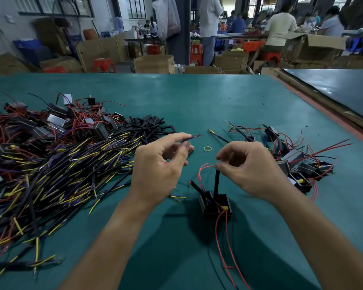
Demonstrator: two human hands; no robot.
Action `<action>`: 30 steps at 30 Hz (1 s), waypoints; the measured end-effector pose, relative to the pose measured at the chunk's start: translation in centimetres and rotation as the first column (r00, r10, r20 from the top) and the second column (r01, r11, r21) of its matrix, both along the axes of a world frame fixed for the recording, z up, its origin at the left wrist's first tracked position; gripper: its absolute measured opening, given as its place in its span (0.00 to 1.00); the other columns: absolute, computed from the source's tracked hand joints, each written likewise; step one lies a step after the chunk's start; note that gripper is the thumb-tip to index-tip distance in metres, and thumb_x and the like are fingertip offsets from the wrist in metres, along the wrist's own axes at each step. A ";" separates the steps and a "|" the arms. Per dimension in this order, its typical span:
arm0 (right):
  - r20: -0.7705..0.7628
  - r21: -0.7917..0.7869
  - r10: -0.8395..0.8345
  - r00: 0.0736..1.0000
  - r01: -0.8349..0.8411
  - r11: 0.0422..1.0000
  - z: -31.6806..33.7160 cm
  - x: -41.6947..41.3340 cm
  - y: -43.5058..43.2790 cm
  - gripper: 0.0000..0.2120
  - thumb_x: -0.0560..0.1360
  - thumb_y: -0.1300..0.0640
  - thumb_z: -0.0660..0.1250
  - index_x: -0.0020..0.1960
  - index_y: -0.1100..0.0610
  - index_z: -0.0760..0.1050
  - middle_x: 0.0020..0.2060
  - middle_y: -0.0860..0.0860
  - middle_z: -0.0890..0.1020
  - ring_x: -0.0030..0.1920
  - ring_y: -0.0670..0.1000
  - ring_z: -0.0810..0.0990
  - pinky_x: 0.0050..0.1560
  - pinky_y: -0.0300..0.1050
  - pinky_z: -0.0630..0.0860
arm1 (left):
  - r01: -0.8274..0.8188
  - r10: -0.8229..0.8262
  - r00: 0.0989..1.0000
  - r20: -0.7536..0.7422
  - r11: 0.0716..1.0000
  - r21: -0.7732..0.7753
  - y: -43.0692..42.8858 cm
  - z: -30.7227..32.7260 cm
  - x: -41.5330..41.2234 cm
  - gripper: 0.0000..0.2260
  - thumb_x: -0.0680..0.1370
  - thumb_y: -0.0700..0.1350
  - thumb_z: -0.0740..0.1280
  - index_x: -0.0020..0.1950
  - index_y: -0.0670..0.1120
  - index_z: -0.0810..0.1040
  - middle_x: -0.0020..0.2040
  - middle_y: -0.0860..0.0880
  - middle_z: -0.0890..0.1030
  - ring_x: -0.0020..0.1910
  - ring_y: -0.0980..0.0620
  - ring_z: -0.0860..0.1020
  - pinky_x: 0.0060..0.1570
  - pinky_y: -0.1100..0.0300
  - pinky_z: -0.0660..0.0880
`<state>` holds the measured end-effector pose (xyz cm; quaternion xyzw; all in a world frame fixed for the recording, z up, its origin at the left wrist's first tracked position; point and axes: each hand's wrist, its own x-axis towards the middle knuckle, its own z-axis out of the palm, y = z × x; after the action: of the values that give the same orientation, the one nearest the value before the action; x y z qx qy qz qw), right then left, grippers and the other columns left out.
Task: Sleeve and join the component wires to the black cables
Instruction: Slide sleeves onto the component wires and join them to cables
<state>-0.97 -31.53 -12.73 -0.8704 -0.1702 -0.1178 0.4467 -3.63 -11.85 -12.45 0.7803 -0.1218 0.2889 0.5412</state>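
Our left hand (161,162), in the middle of the frame, pinches one black cable (188,139) by its thin end between thumb and first finger. The bare tip points to the right. Our right hand (246,168), with narrow curled fingers, pinches the top of a red wire (203,167) together with the upright black sleeve (217,181). The component (217,204) seems to stand just below this hand, on the green table (197,97).

We think several things can go wrong. The sleeve can slide down the wire if the pinch loosens, and then the joint stays uncovered. The fine bare strands can spread when the two ends meet and make a weak twist. The long red wires in the lower frame lie near our right forearm, and a pull on them may tip the component over.

We count two hands, one component in work, two sleeves on it (one upright, one tilted to the left) and one yellow rubber band (208,148). The cable heap (61,174) at left, the sleeve heap (149,126) above it and the joined pieces (298,164) at right are too many and too tangled to count.
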 end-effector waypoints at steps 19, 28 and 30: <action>0.037 0.322 0.156 0.987 -0.160 0.933 1.5 -2.3 2.0 0.06 0.72 0.54 0.70 0.38 0.55 0.81 0.28 0.54 0.80 0.28 0.48 0.74 0.28 0.52 0.72 | 0.357 -0.456 0.860 -0.228 0.859 -0.367 0.5 1.3 -0.4 0.05 0.79 0.34 0.64 0.51 0.44 0.72 0.44 0.46 0.86 0.30 0.48 0.83 0.29 0.62 0.77; 0.001 0.358 0.230 0.973 -0.215 0.909 1.4 -2.1 2.0 0.01 0.73 0.63 0.74 0.42 0.59 0.82 0.29 0.51 0.84 0.30 0.43 0.80 0.33 0.32 0.74 | 0.512 -0.617 0.684 -0.388 0.786 -0.347 0.4 1.6 -1.2 0.08 0.74 0.40 0.67 0.50 0.43 0.71 0.40 0.45 0.85 0.29 0.48 0.82 0.30 0.61 0.77; -0.016 0.362 0.279 0.960 -0.255 0.897 1.3 -2.0 1.7 0.04 0.73 0.64 0.73 0.42 0.57 0.83 0.30 0.52 0.84 0.30 0.43 0.79 0.33 0.33 0.74 | 0.512 -0.593 0.697 -0.403 0.805 -0.301 0.2 1.5 -1.3 0.05 0.77 0.36 0.66 0.48 0.43 0.71 0.39 0.46 0.85 0.30 0.47 0.82 0.31 0.61 0.76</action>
<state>-3.00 -29.82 -11.38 -0.7468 -0.2487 -0.0551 0.6144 -4.89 -11.63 -10.96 0.7055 -0.1892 -0.0803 0.6782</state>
